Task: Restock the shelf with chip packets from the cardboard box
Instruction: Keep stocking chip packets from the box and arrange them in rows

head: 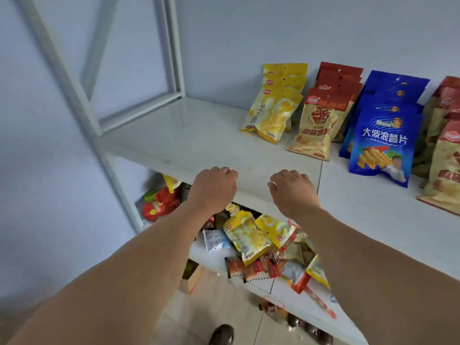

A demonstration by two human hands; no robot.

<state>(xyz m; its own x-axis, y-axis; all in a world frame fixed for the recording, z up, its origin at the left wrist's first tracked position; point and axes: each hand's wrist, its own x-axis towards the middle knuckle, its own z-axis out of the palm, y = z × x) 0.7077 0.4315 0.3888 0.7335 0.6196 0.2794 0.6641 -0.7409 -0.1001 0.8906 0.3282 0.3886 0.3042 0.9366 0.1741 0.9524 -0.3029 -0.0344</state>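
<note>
Both hands, left hand (214, 189) and right hand (292, 191), hover at shelf (179, 135) front edge, fingers loosely curled, holding nothing. Chip packets (316, 125) stand in rows at right; cardboard box (190, 278) on floor below.

You face a plain pale blue-grey wall (273, 28) in soft, even light; below you lies a light tiled floor (224, 302).
</note>
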